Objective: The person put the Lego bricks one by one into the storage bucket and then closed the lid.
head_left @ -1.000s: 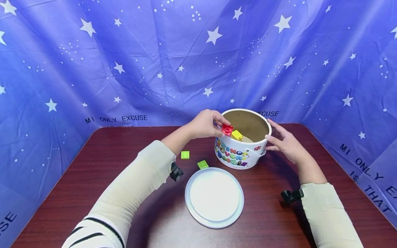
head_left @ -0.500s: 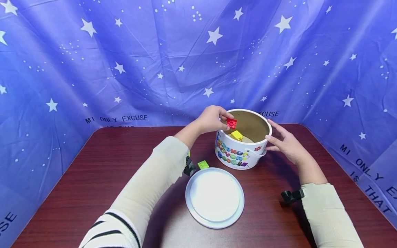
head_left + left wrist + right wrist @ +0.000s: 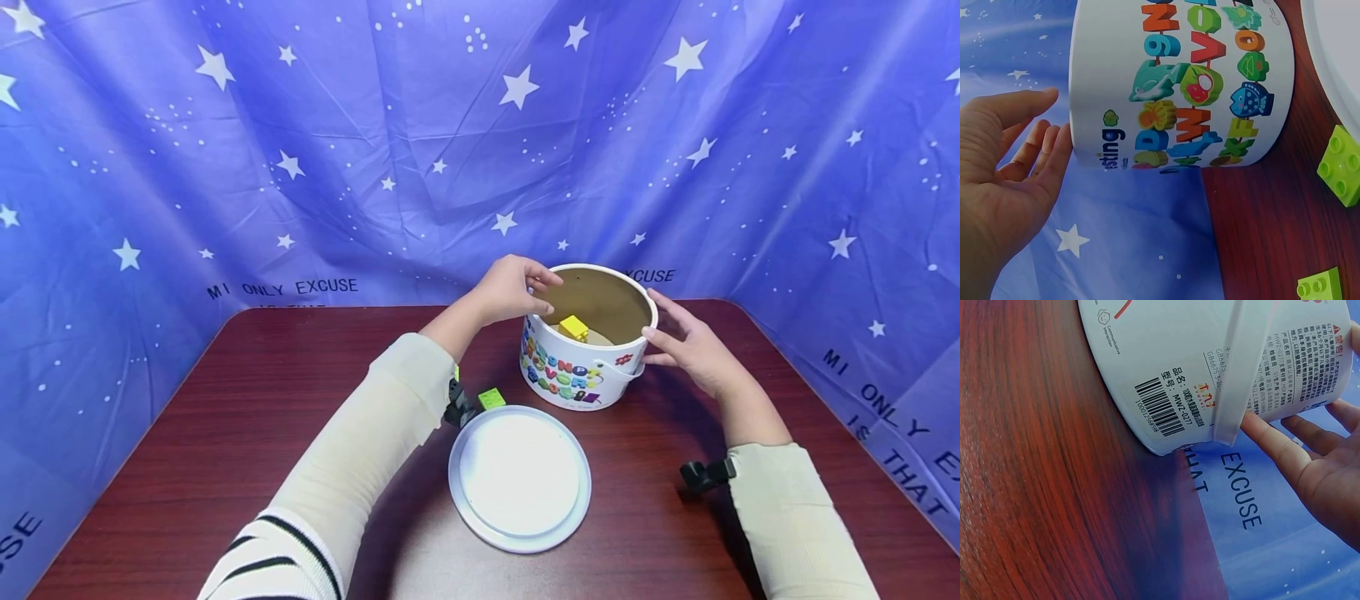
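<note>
At the left rim of a white bucket (image 3: 581,383) printed with colourful letters, my left hand (image 3: 510,290) holds nothing, its thumb and fingers apart. In the left wrist view the bucket (image 3: 1179,81) is beside that hand (image 3: 1016,156). My right hand (image 3: 693,350) touches the bucket's right side near the rim with spread fingers. The right wrist view has the fingers of this hand (image 3: 1329,462) against the bucket wall, by the handle (image 3: 1241,375). A yellow toy brick (image 3: 573,327) is inside the bucket. No red brick shows; the near wall hides part of the inside.
A round white lid (image 3: 519,479) lies on the dark red wooden table (image 3: 300,375) in front of the bucket. Between lid and left forearm is a green brick (image 3: 491,399); another green brick (image 3: 1321,286) is mostly behind the forearm. A starry blue curtain (image 3: 420,150) surrounds the table.
My left hand has moved right and slightly up, over the bucket's rim, and let go of the red brick, now out of sight. The right hand has stayed on the bucket.
</note>
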Tool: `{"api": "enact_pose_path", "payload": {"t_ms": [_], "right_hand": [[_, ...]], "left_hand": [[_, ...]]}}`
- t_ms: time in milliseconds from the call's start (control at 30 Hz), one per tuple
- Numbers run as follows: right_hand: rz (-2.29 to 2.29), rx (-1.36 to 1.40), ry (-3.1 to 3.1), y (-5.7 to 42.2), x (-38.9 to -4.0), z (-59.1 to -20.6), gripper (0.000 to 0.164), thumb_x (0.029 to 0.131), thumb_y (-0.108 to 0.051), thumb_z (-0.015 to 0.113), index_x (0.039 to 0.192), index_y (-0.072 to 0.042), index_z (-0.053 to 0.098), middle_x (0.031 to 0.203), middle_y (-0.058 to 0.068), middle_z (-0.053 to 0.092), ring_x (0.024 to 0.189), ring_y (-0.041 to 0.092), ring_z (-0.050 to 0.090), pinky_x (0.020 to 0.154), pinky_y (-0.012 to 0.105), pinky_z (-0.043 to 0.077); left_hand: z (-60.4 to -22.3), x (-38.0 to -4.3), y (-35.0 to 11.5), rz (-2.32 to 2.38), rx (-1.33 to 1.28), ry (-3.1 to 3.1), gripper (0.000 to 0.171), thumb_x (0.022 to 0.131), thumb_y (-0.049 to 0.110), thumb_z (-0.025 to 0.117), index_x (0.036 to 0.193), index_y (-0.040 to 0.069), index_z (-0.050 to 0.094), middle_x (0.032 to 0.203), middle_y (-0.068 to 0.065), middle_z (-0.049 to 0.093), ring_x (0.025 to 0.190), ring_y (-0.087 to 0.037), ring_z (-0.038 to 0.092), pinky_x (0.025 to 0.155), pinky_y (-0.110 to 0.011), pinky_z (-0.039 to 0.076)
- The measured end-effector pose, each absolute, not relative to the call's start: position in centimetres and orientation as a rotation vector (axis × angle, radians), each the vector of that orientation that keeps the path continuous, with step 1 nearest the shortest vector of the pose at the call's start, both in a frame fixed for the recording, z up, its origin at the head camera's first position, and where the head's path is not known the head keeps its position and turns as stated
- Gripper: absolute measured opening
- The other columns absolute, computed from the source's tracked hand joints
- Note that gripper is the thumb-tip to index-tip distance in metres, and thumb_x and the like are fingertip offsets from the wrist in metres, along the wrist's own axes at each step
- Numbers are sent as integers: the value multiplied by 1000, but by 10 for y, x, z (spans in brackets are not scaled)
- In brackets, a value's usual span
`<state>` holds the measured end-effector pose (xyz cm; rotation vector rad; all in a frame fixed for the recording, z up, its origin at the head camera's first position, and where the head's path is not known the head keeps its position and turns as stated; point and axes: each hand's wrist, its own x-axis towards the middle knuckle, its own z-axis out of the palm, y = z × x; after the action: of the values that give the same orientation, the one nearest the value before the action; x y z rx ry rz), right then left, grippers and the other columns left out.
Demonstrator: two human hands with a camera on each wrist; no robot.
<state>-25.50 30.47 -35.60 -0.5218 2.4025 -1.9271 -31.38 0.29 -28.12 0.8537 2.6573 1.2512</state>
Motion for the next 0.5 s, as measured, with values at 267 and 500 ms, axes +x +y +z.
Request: {"api": "enact_pose_path", "payload": {"t_ms": [267, 500], "right_hand": [[-1926, -526, 2405, 306, -255, -357, 68, 101, -7, 51, 156, -4, 12, 140, 36, 27, 100, 5, 59, 76, 37, 58], [-1932, -533, 2399, 306, -256, -357, 68, 101, -6, 51, 156, -4, 12, 139, 36, 27, 100, 5, 59, 76, 38, 58]], "left_hand": [[-283, -308, -11, 1300, 905, 2668, 38, 78, 9, 82, 114, 10, 73, 109, -4, 70, 105, -18, 64, 82, -24, 53], [-285, -301, -23, 1376, 940, 2610, 36, 78, 3, 79, 113, 6, 72, 111, -10, 67, 103, -21, 65, 79, -24, 56]]}}
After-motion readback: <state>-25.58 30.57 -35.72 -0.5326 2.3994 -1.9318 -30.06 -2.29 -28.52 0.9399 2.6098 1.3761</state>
